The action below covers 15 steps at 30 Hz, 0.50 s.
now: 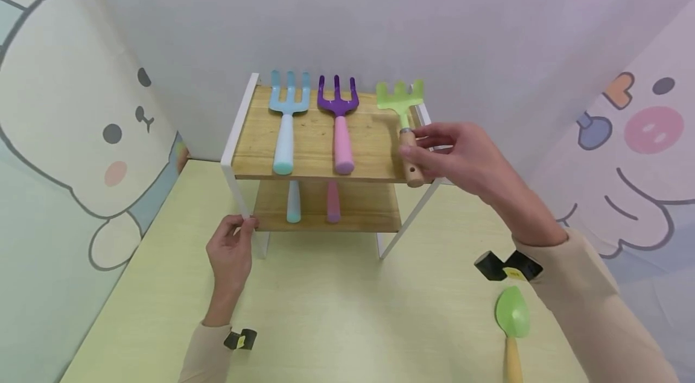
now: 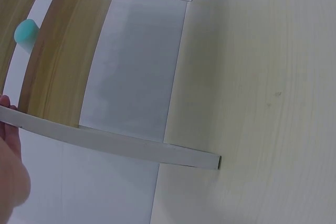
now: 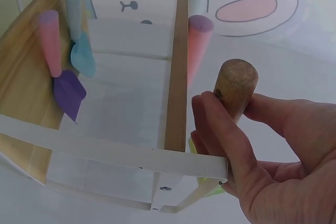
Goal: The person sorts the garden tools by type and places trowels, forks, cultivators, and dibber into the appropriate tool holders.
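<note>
My right hand (image 1: 461, 151) pinches the wooden handle of a green garden hand fork (image 1: 402, 102) at the right end of the top shelf. In the right wrist view, thumb and fingers lie on either side of the wooden handle (image 3: 237, 85). Beside it on the top shelf lie a purple hand fork with a pink handle (image 1: 342, 142) and a light blue hand fork (image 1: 285, 129), prongs toward the wall. My left hand (image 1: 232, 250) holds the left white leg of the two-tier shelf rack (image 1: 239, 190) near the lower board; some of its fingers are hidden.
On the lower board (image 1: 364, 208) lie a blue trowel (image 3: 81, 56) and a purple trowel with a pink handle (image 3: 68, 93). A green trowel (image 1: 512, 313) lies on the table (image 1: 326, 310) at front right. Walls with cartoon animals (image 1: 81, 105) stand close on both sides.
</note>
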Each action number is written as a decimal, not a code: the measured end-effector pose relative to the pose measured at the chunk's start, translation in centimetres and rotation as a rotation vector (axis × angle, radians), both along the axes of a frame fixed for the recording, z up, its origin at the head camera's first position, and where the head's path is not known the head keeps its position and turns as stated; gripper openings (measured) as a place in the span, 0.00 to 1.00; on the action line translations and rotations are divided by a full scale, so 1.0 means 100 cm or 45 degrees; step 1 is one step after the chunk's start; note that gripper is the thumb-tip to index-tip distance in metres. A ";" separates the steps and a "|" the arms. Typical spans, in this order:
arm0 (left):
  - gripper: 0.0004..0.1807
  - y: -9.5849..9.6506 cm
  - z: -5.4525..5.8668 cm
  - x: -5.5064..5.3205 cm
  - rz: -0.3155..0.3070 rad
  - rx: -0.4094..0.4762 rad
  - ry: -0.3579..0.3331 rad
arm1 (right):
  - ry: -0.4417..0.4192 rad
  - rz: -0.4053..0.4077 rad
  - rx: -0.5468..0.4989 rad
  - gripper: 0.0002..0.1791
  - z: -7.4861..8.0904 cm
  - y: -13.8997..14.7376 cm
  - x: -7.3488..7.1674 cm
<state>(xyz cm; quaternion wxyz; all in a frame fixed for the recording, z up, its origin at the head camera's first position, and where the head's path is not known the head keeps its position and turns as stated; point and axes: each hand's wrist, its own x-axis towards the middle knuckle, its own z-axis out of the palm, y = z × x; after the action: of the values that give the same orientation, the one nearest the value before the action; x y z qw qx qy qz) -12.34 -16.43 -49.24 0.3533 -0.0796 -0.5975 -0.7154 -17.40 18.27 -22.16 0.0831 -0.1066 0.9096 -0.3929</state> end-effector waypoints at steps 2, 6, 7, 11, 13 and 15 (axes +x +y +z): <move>0.09 0.000 0.000 0.000 0.006 0.000 -0.003 | -0.006 -0.005 0.030 0.35 0.001 -0.003 -0.004; 0.09 -0.001 -0.001 0.000 0.008 -0.002 -0.008 | -0.022 0.002 0.072 0.35 0.004 -0.007 -0.011; 0.09 -0.001 -0.001 0.000 0.005 0.003 -0.005 | -0.029 0.006 0.075 0.35 0.005 -0.008 -0.012; 0.09 -0.001 -0.001 0.000 -0.004 0.014 -0.004 | -0.053 0.009 0.096 0.34 0.007 -0.011 -0.019; 0.09 -0.001 0.000 0.000 -0.003 0.013 -0.005 | -0.067 0.008 0.114 0.33 0.008 -0.011 -0.022; 0.09 -0.001 0.000 0.000 0.001 0.009 -0.010 | -0.081 0.009 0.118 0.32 0.009 -0.012 -0.025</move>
<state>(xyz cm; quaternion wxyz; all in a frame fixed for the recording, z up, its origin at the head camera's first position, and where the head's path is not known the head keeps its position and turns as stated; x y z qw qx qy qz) -12.35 -16.50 -49.28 0.3513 -0.0753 -0.5964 -0.7178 -19.94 17.06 -21.25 0.1184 -0.0933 0.9233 -0.3533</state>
